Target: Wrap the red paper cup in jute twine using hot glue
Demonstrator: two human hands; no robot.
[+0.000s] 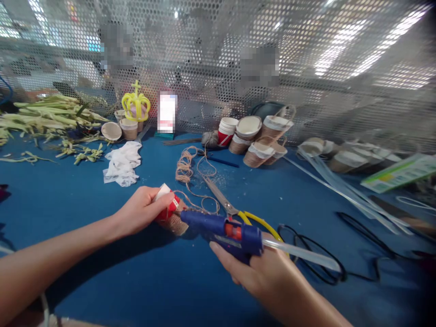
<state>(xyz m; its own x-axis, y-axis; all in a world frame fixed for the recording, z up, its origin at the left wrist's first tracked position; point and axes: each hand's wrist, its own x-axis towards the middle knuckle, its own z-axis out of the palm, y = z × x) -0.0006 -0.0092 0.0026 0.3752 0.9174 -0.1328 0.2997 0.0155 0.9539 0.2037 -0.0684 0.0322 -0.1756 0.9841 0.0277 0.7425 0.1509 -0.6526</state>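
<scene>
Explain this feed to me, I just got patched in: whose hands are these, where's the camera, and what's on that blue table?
There is one picture, taken by a camera worn on a person's head, looking forward and down. No machine: these are the person's own bare hands. The left hand holds a small red and white cup partly wrapped in twine. The right hand grips a blue glue gun, its nozzle at the cup. On the blue table lie scissors, loose twine, a white cloth, green leaves, a yellow crown, more wrapped cups and a black cable. A perforated metal screen stands behind.
</scene>
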